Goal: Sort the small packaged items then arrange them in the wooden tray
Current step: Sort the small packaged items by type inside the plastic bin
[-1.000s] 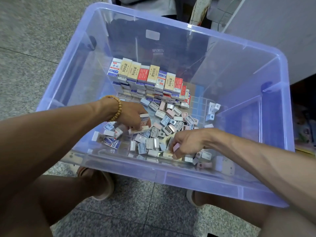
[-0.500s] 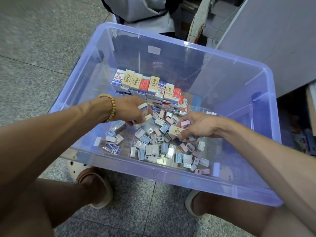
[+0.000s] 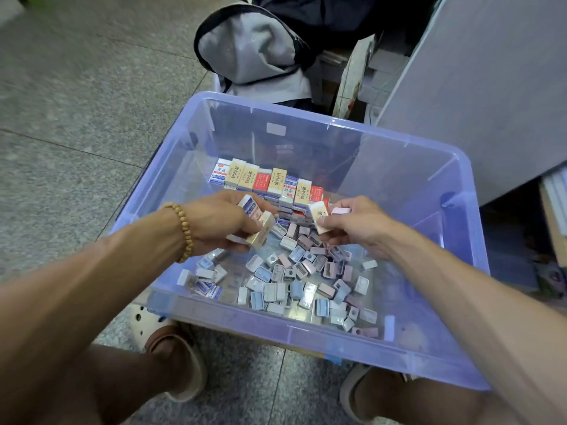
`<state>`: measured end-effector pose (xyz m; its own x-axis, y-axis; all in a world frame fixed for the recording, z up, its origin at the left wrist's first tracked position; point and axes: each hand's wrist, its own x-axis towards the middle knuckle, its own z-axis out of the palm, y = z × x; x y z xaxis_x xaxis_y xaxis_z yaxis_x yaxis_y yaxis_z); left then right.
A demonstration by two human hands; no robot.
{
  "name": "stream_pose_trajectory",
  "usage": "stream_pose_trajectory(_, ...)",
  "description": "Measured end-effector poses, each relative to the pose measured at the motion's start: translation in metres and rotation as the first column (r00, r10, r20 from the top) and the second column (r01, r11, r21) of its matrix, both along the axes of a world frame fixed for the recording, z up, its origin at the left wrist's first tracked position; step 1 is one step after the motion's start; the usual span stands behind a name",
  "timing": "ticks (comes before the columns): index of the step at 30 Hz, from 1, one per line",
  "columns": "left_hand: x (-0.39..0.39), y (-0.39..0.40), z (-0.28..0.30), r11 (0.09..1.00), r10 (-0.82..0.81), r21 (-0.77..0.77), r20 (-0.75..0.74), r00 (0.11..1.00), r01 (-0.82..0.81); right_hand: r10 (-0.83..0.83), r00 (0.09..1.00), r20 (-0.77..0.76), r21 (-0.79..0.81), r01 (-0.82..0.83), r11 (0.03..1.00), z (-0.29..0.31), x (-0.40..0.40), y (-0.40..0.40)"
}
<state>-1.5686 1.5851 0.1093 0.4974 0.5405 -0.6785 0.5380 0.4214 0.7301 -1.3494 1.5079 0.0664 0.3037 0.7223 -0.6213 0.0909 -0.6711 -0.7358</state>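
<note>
Left hand [image 3: 221, 223] gripped beige and blue-white packs [image 3: 260, 230]; right hand [image 3: 352, 225] pinched beige pack [image 3: 319, 216], pink piece [image 3: 340, 211]. Right hand had risen from loose pile [image 3: 300, 277] toward stacked row [image 3: 267, 179]. All inside bin [image 3: 429, 185].

Speckled grey stone floor [image 3: 76, 96] with thin tile seams, a plain grey cabinet panel [image 3: 491, 87] on the right, and what looks like stacked books [image 3: 555, 207] underneath it, kinda blurry.

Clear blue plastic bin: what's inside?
Clear blue plastic bin holds a stacked row of boxed erasers and loose small pastel sharpeners. Hands cover some; lower stacked layers are hidden.
</note>
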Motion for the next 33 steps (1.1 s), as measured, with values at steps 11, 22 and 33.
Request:
stream_pose_trajectory(11,-0.01,0.009,-0.001,0.954,0.287,-0.117,0.077,0.955,-0.278,-0.157,0.97,0.184,0.148,0.13,0.98,-0.016,-0.028,0.055)
stream_pose_trajectory(22,-0.005,0.012,-0.002,0.963,0.264,-0.075,0.059,0.963,-0.259,0.009,0.89,0.456,0.126,-0.075,0.989,-0.002,-0.029,0.064)
stream_pose_trajectory(33,0.022,0.012,-0.004,0.974,0.225,-0.05,0.068,0.972,-0.222,0.458,0.689,0.561,-0.255,-0.382,0.888,0.005,-0.006,0.008)
